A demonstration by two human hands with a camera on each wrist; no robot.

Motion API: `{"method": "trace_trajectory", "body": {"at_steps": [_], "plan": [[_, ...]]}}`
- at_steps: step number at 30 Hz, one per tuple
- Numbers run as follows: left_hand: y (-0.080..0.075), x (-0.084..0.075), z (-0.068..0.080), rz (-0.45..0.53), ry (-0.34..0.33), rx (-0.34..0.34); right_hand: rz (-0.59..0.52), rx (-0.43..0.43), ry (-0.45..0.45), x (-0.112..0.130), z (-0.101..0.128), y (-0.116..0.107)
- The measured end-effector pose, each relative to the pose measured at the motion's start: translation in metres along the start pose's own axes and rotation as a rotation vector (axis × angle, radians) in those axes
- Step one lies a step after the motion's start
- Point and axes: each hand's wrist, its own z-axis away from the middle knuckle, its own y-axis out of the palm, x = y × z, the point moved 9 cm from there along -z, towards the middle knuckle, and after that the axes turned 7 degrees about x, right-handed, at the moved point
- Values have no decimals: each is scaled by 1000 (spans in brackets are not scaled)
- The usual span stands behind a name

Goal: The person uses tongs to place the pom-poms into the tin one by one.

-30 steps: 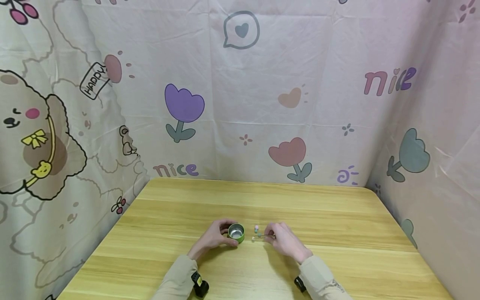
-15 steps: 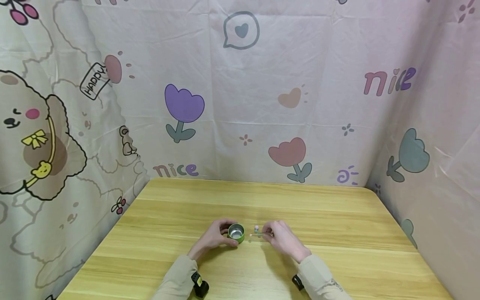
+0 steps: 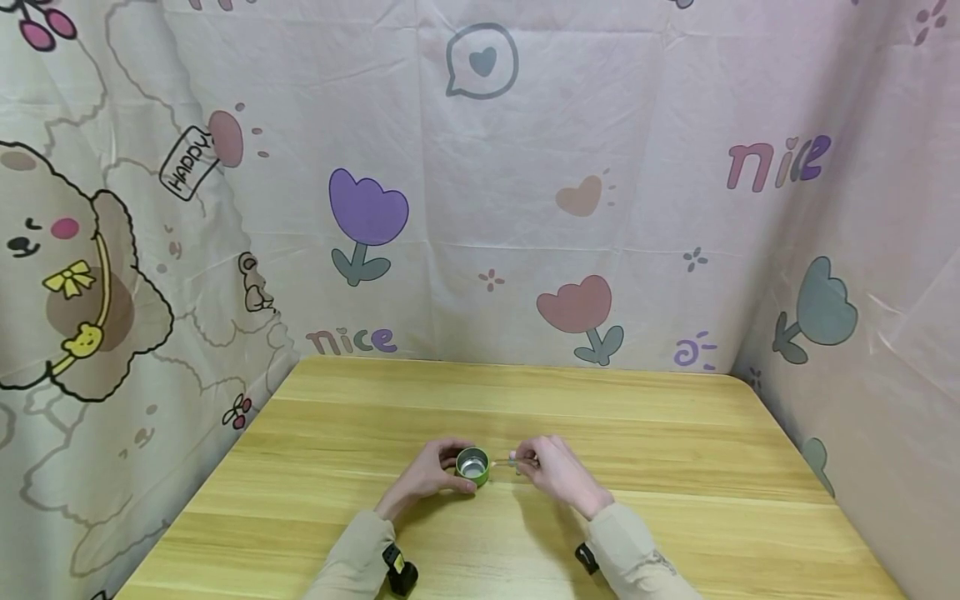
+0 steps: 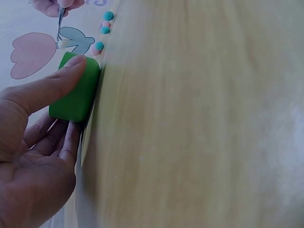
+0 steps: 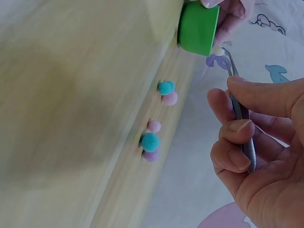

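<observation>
My left hand [image 3: 429, 473] grips a small round green tin [image 4: 78, 92], thumb on one side and fingers on the other. The tin stands on the table with its open silver inside facing up in the head view. In my right hand [image 3: 557, 473] is a pair of metal tweezers [image 5: 240, 111], pinched between thumb and fingers. A small white pom-pom [image 5: 218, 51] is at the tweezer tips, close to the tin's rim. Teal [image 5: 149, 142], pink [image 5: 169, 99] and purple pom-poms [image 5: 151, 156] lie on the table, partly hidden by my right hand in the head view.
The wooden table [image 3: 375, 400] stretches behind and to both sides of my hands. A printed cloth [image 3: 480, 167] hangs at its back and along the sides. Black cameras [image 3: 401, 571] sit on both wrists.
My right hand has moved left and slightly away from me, lifting the white pom-pom in the tweezers from the table to the tin's edge. My left hand and the tin have stayed put.
</observation>
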Motion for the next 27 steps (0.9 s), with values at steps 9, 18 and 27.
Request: {"method": "trace_trajectory", "body": {"at_steps": [9,18,27], "plan": [[0,0,1,-2,4,3,26,-17,-8,3,-6,1],[0,0,1,-1,7,7,41,-13,-16,5,-10,3],[0,0,1,2,1,-1,42,-21,-15,6,-15,4]]}}
